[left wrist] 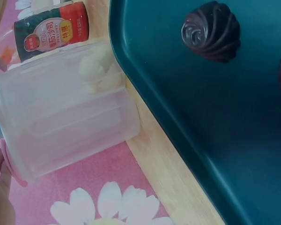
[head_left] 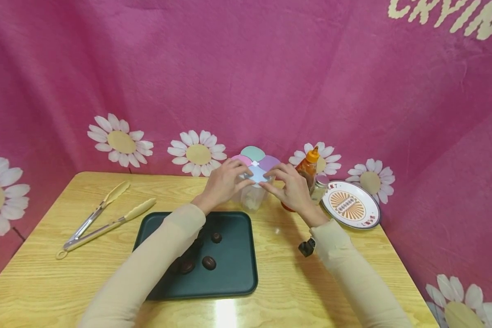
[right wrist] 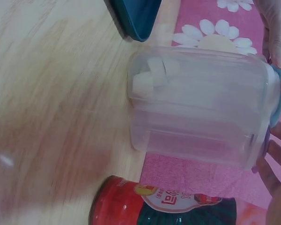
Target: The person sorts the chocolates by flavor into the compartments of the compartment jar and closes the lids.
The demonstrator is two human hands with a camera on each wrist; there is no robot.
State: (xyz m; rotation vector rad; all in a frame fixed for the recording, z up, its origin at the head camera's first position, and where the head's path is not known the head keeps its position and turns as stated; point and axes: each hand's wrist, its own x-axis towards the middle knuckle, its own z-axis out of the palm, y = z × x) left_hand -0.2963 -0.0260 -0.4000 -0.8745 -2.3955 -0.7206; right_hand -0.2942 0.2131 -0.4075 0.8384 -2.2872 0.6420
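A clear plastic storage canister (head_left: 252,200) stands at the back of the table, with pale chunks (right wrist: 144,84) in the bottom of one compartment. Its lid has petal-shaped flaps in green, pink, purple and blue. My left hand (head_left: 223,182) and right hand (head_left: 292,186) meet from either side at the blue flap (head_left: 255,174) at the front. Thumbs lie at its front edge and fingers bend over its sides, pinching it. In both wrist views the canister's wall shows fully, while the hands appear only partly at the frame edge.
A dark tray (head_left: 233,278) with several chocolate-like pieces (head_left: 209,262) lies in front. Tongs (head_left: 106,223) rest spread at left. A ketchup bottle (head_left: 307,173), a small lidded jar (head_left: 320,189) and a patterned plate (head_left: 371,202) stand right of the canister. A pink cloth backs the table.
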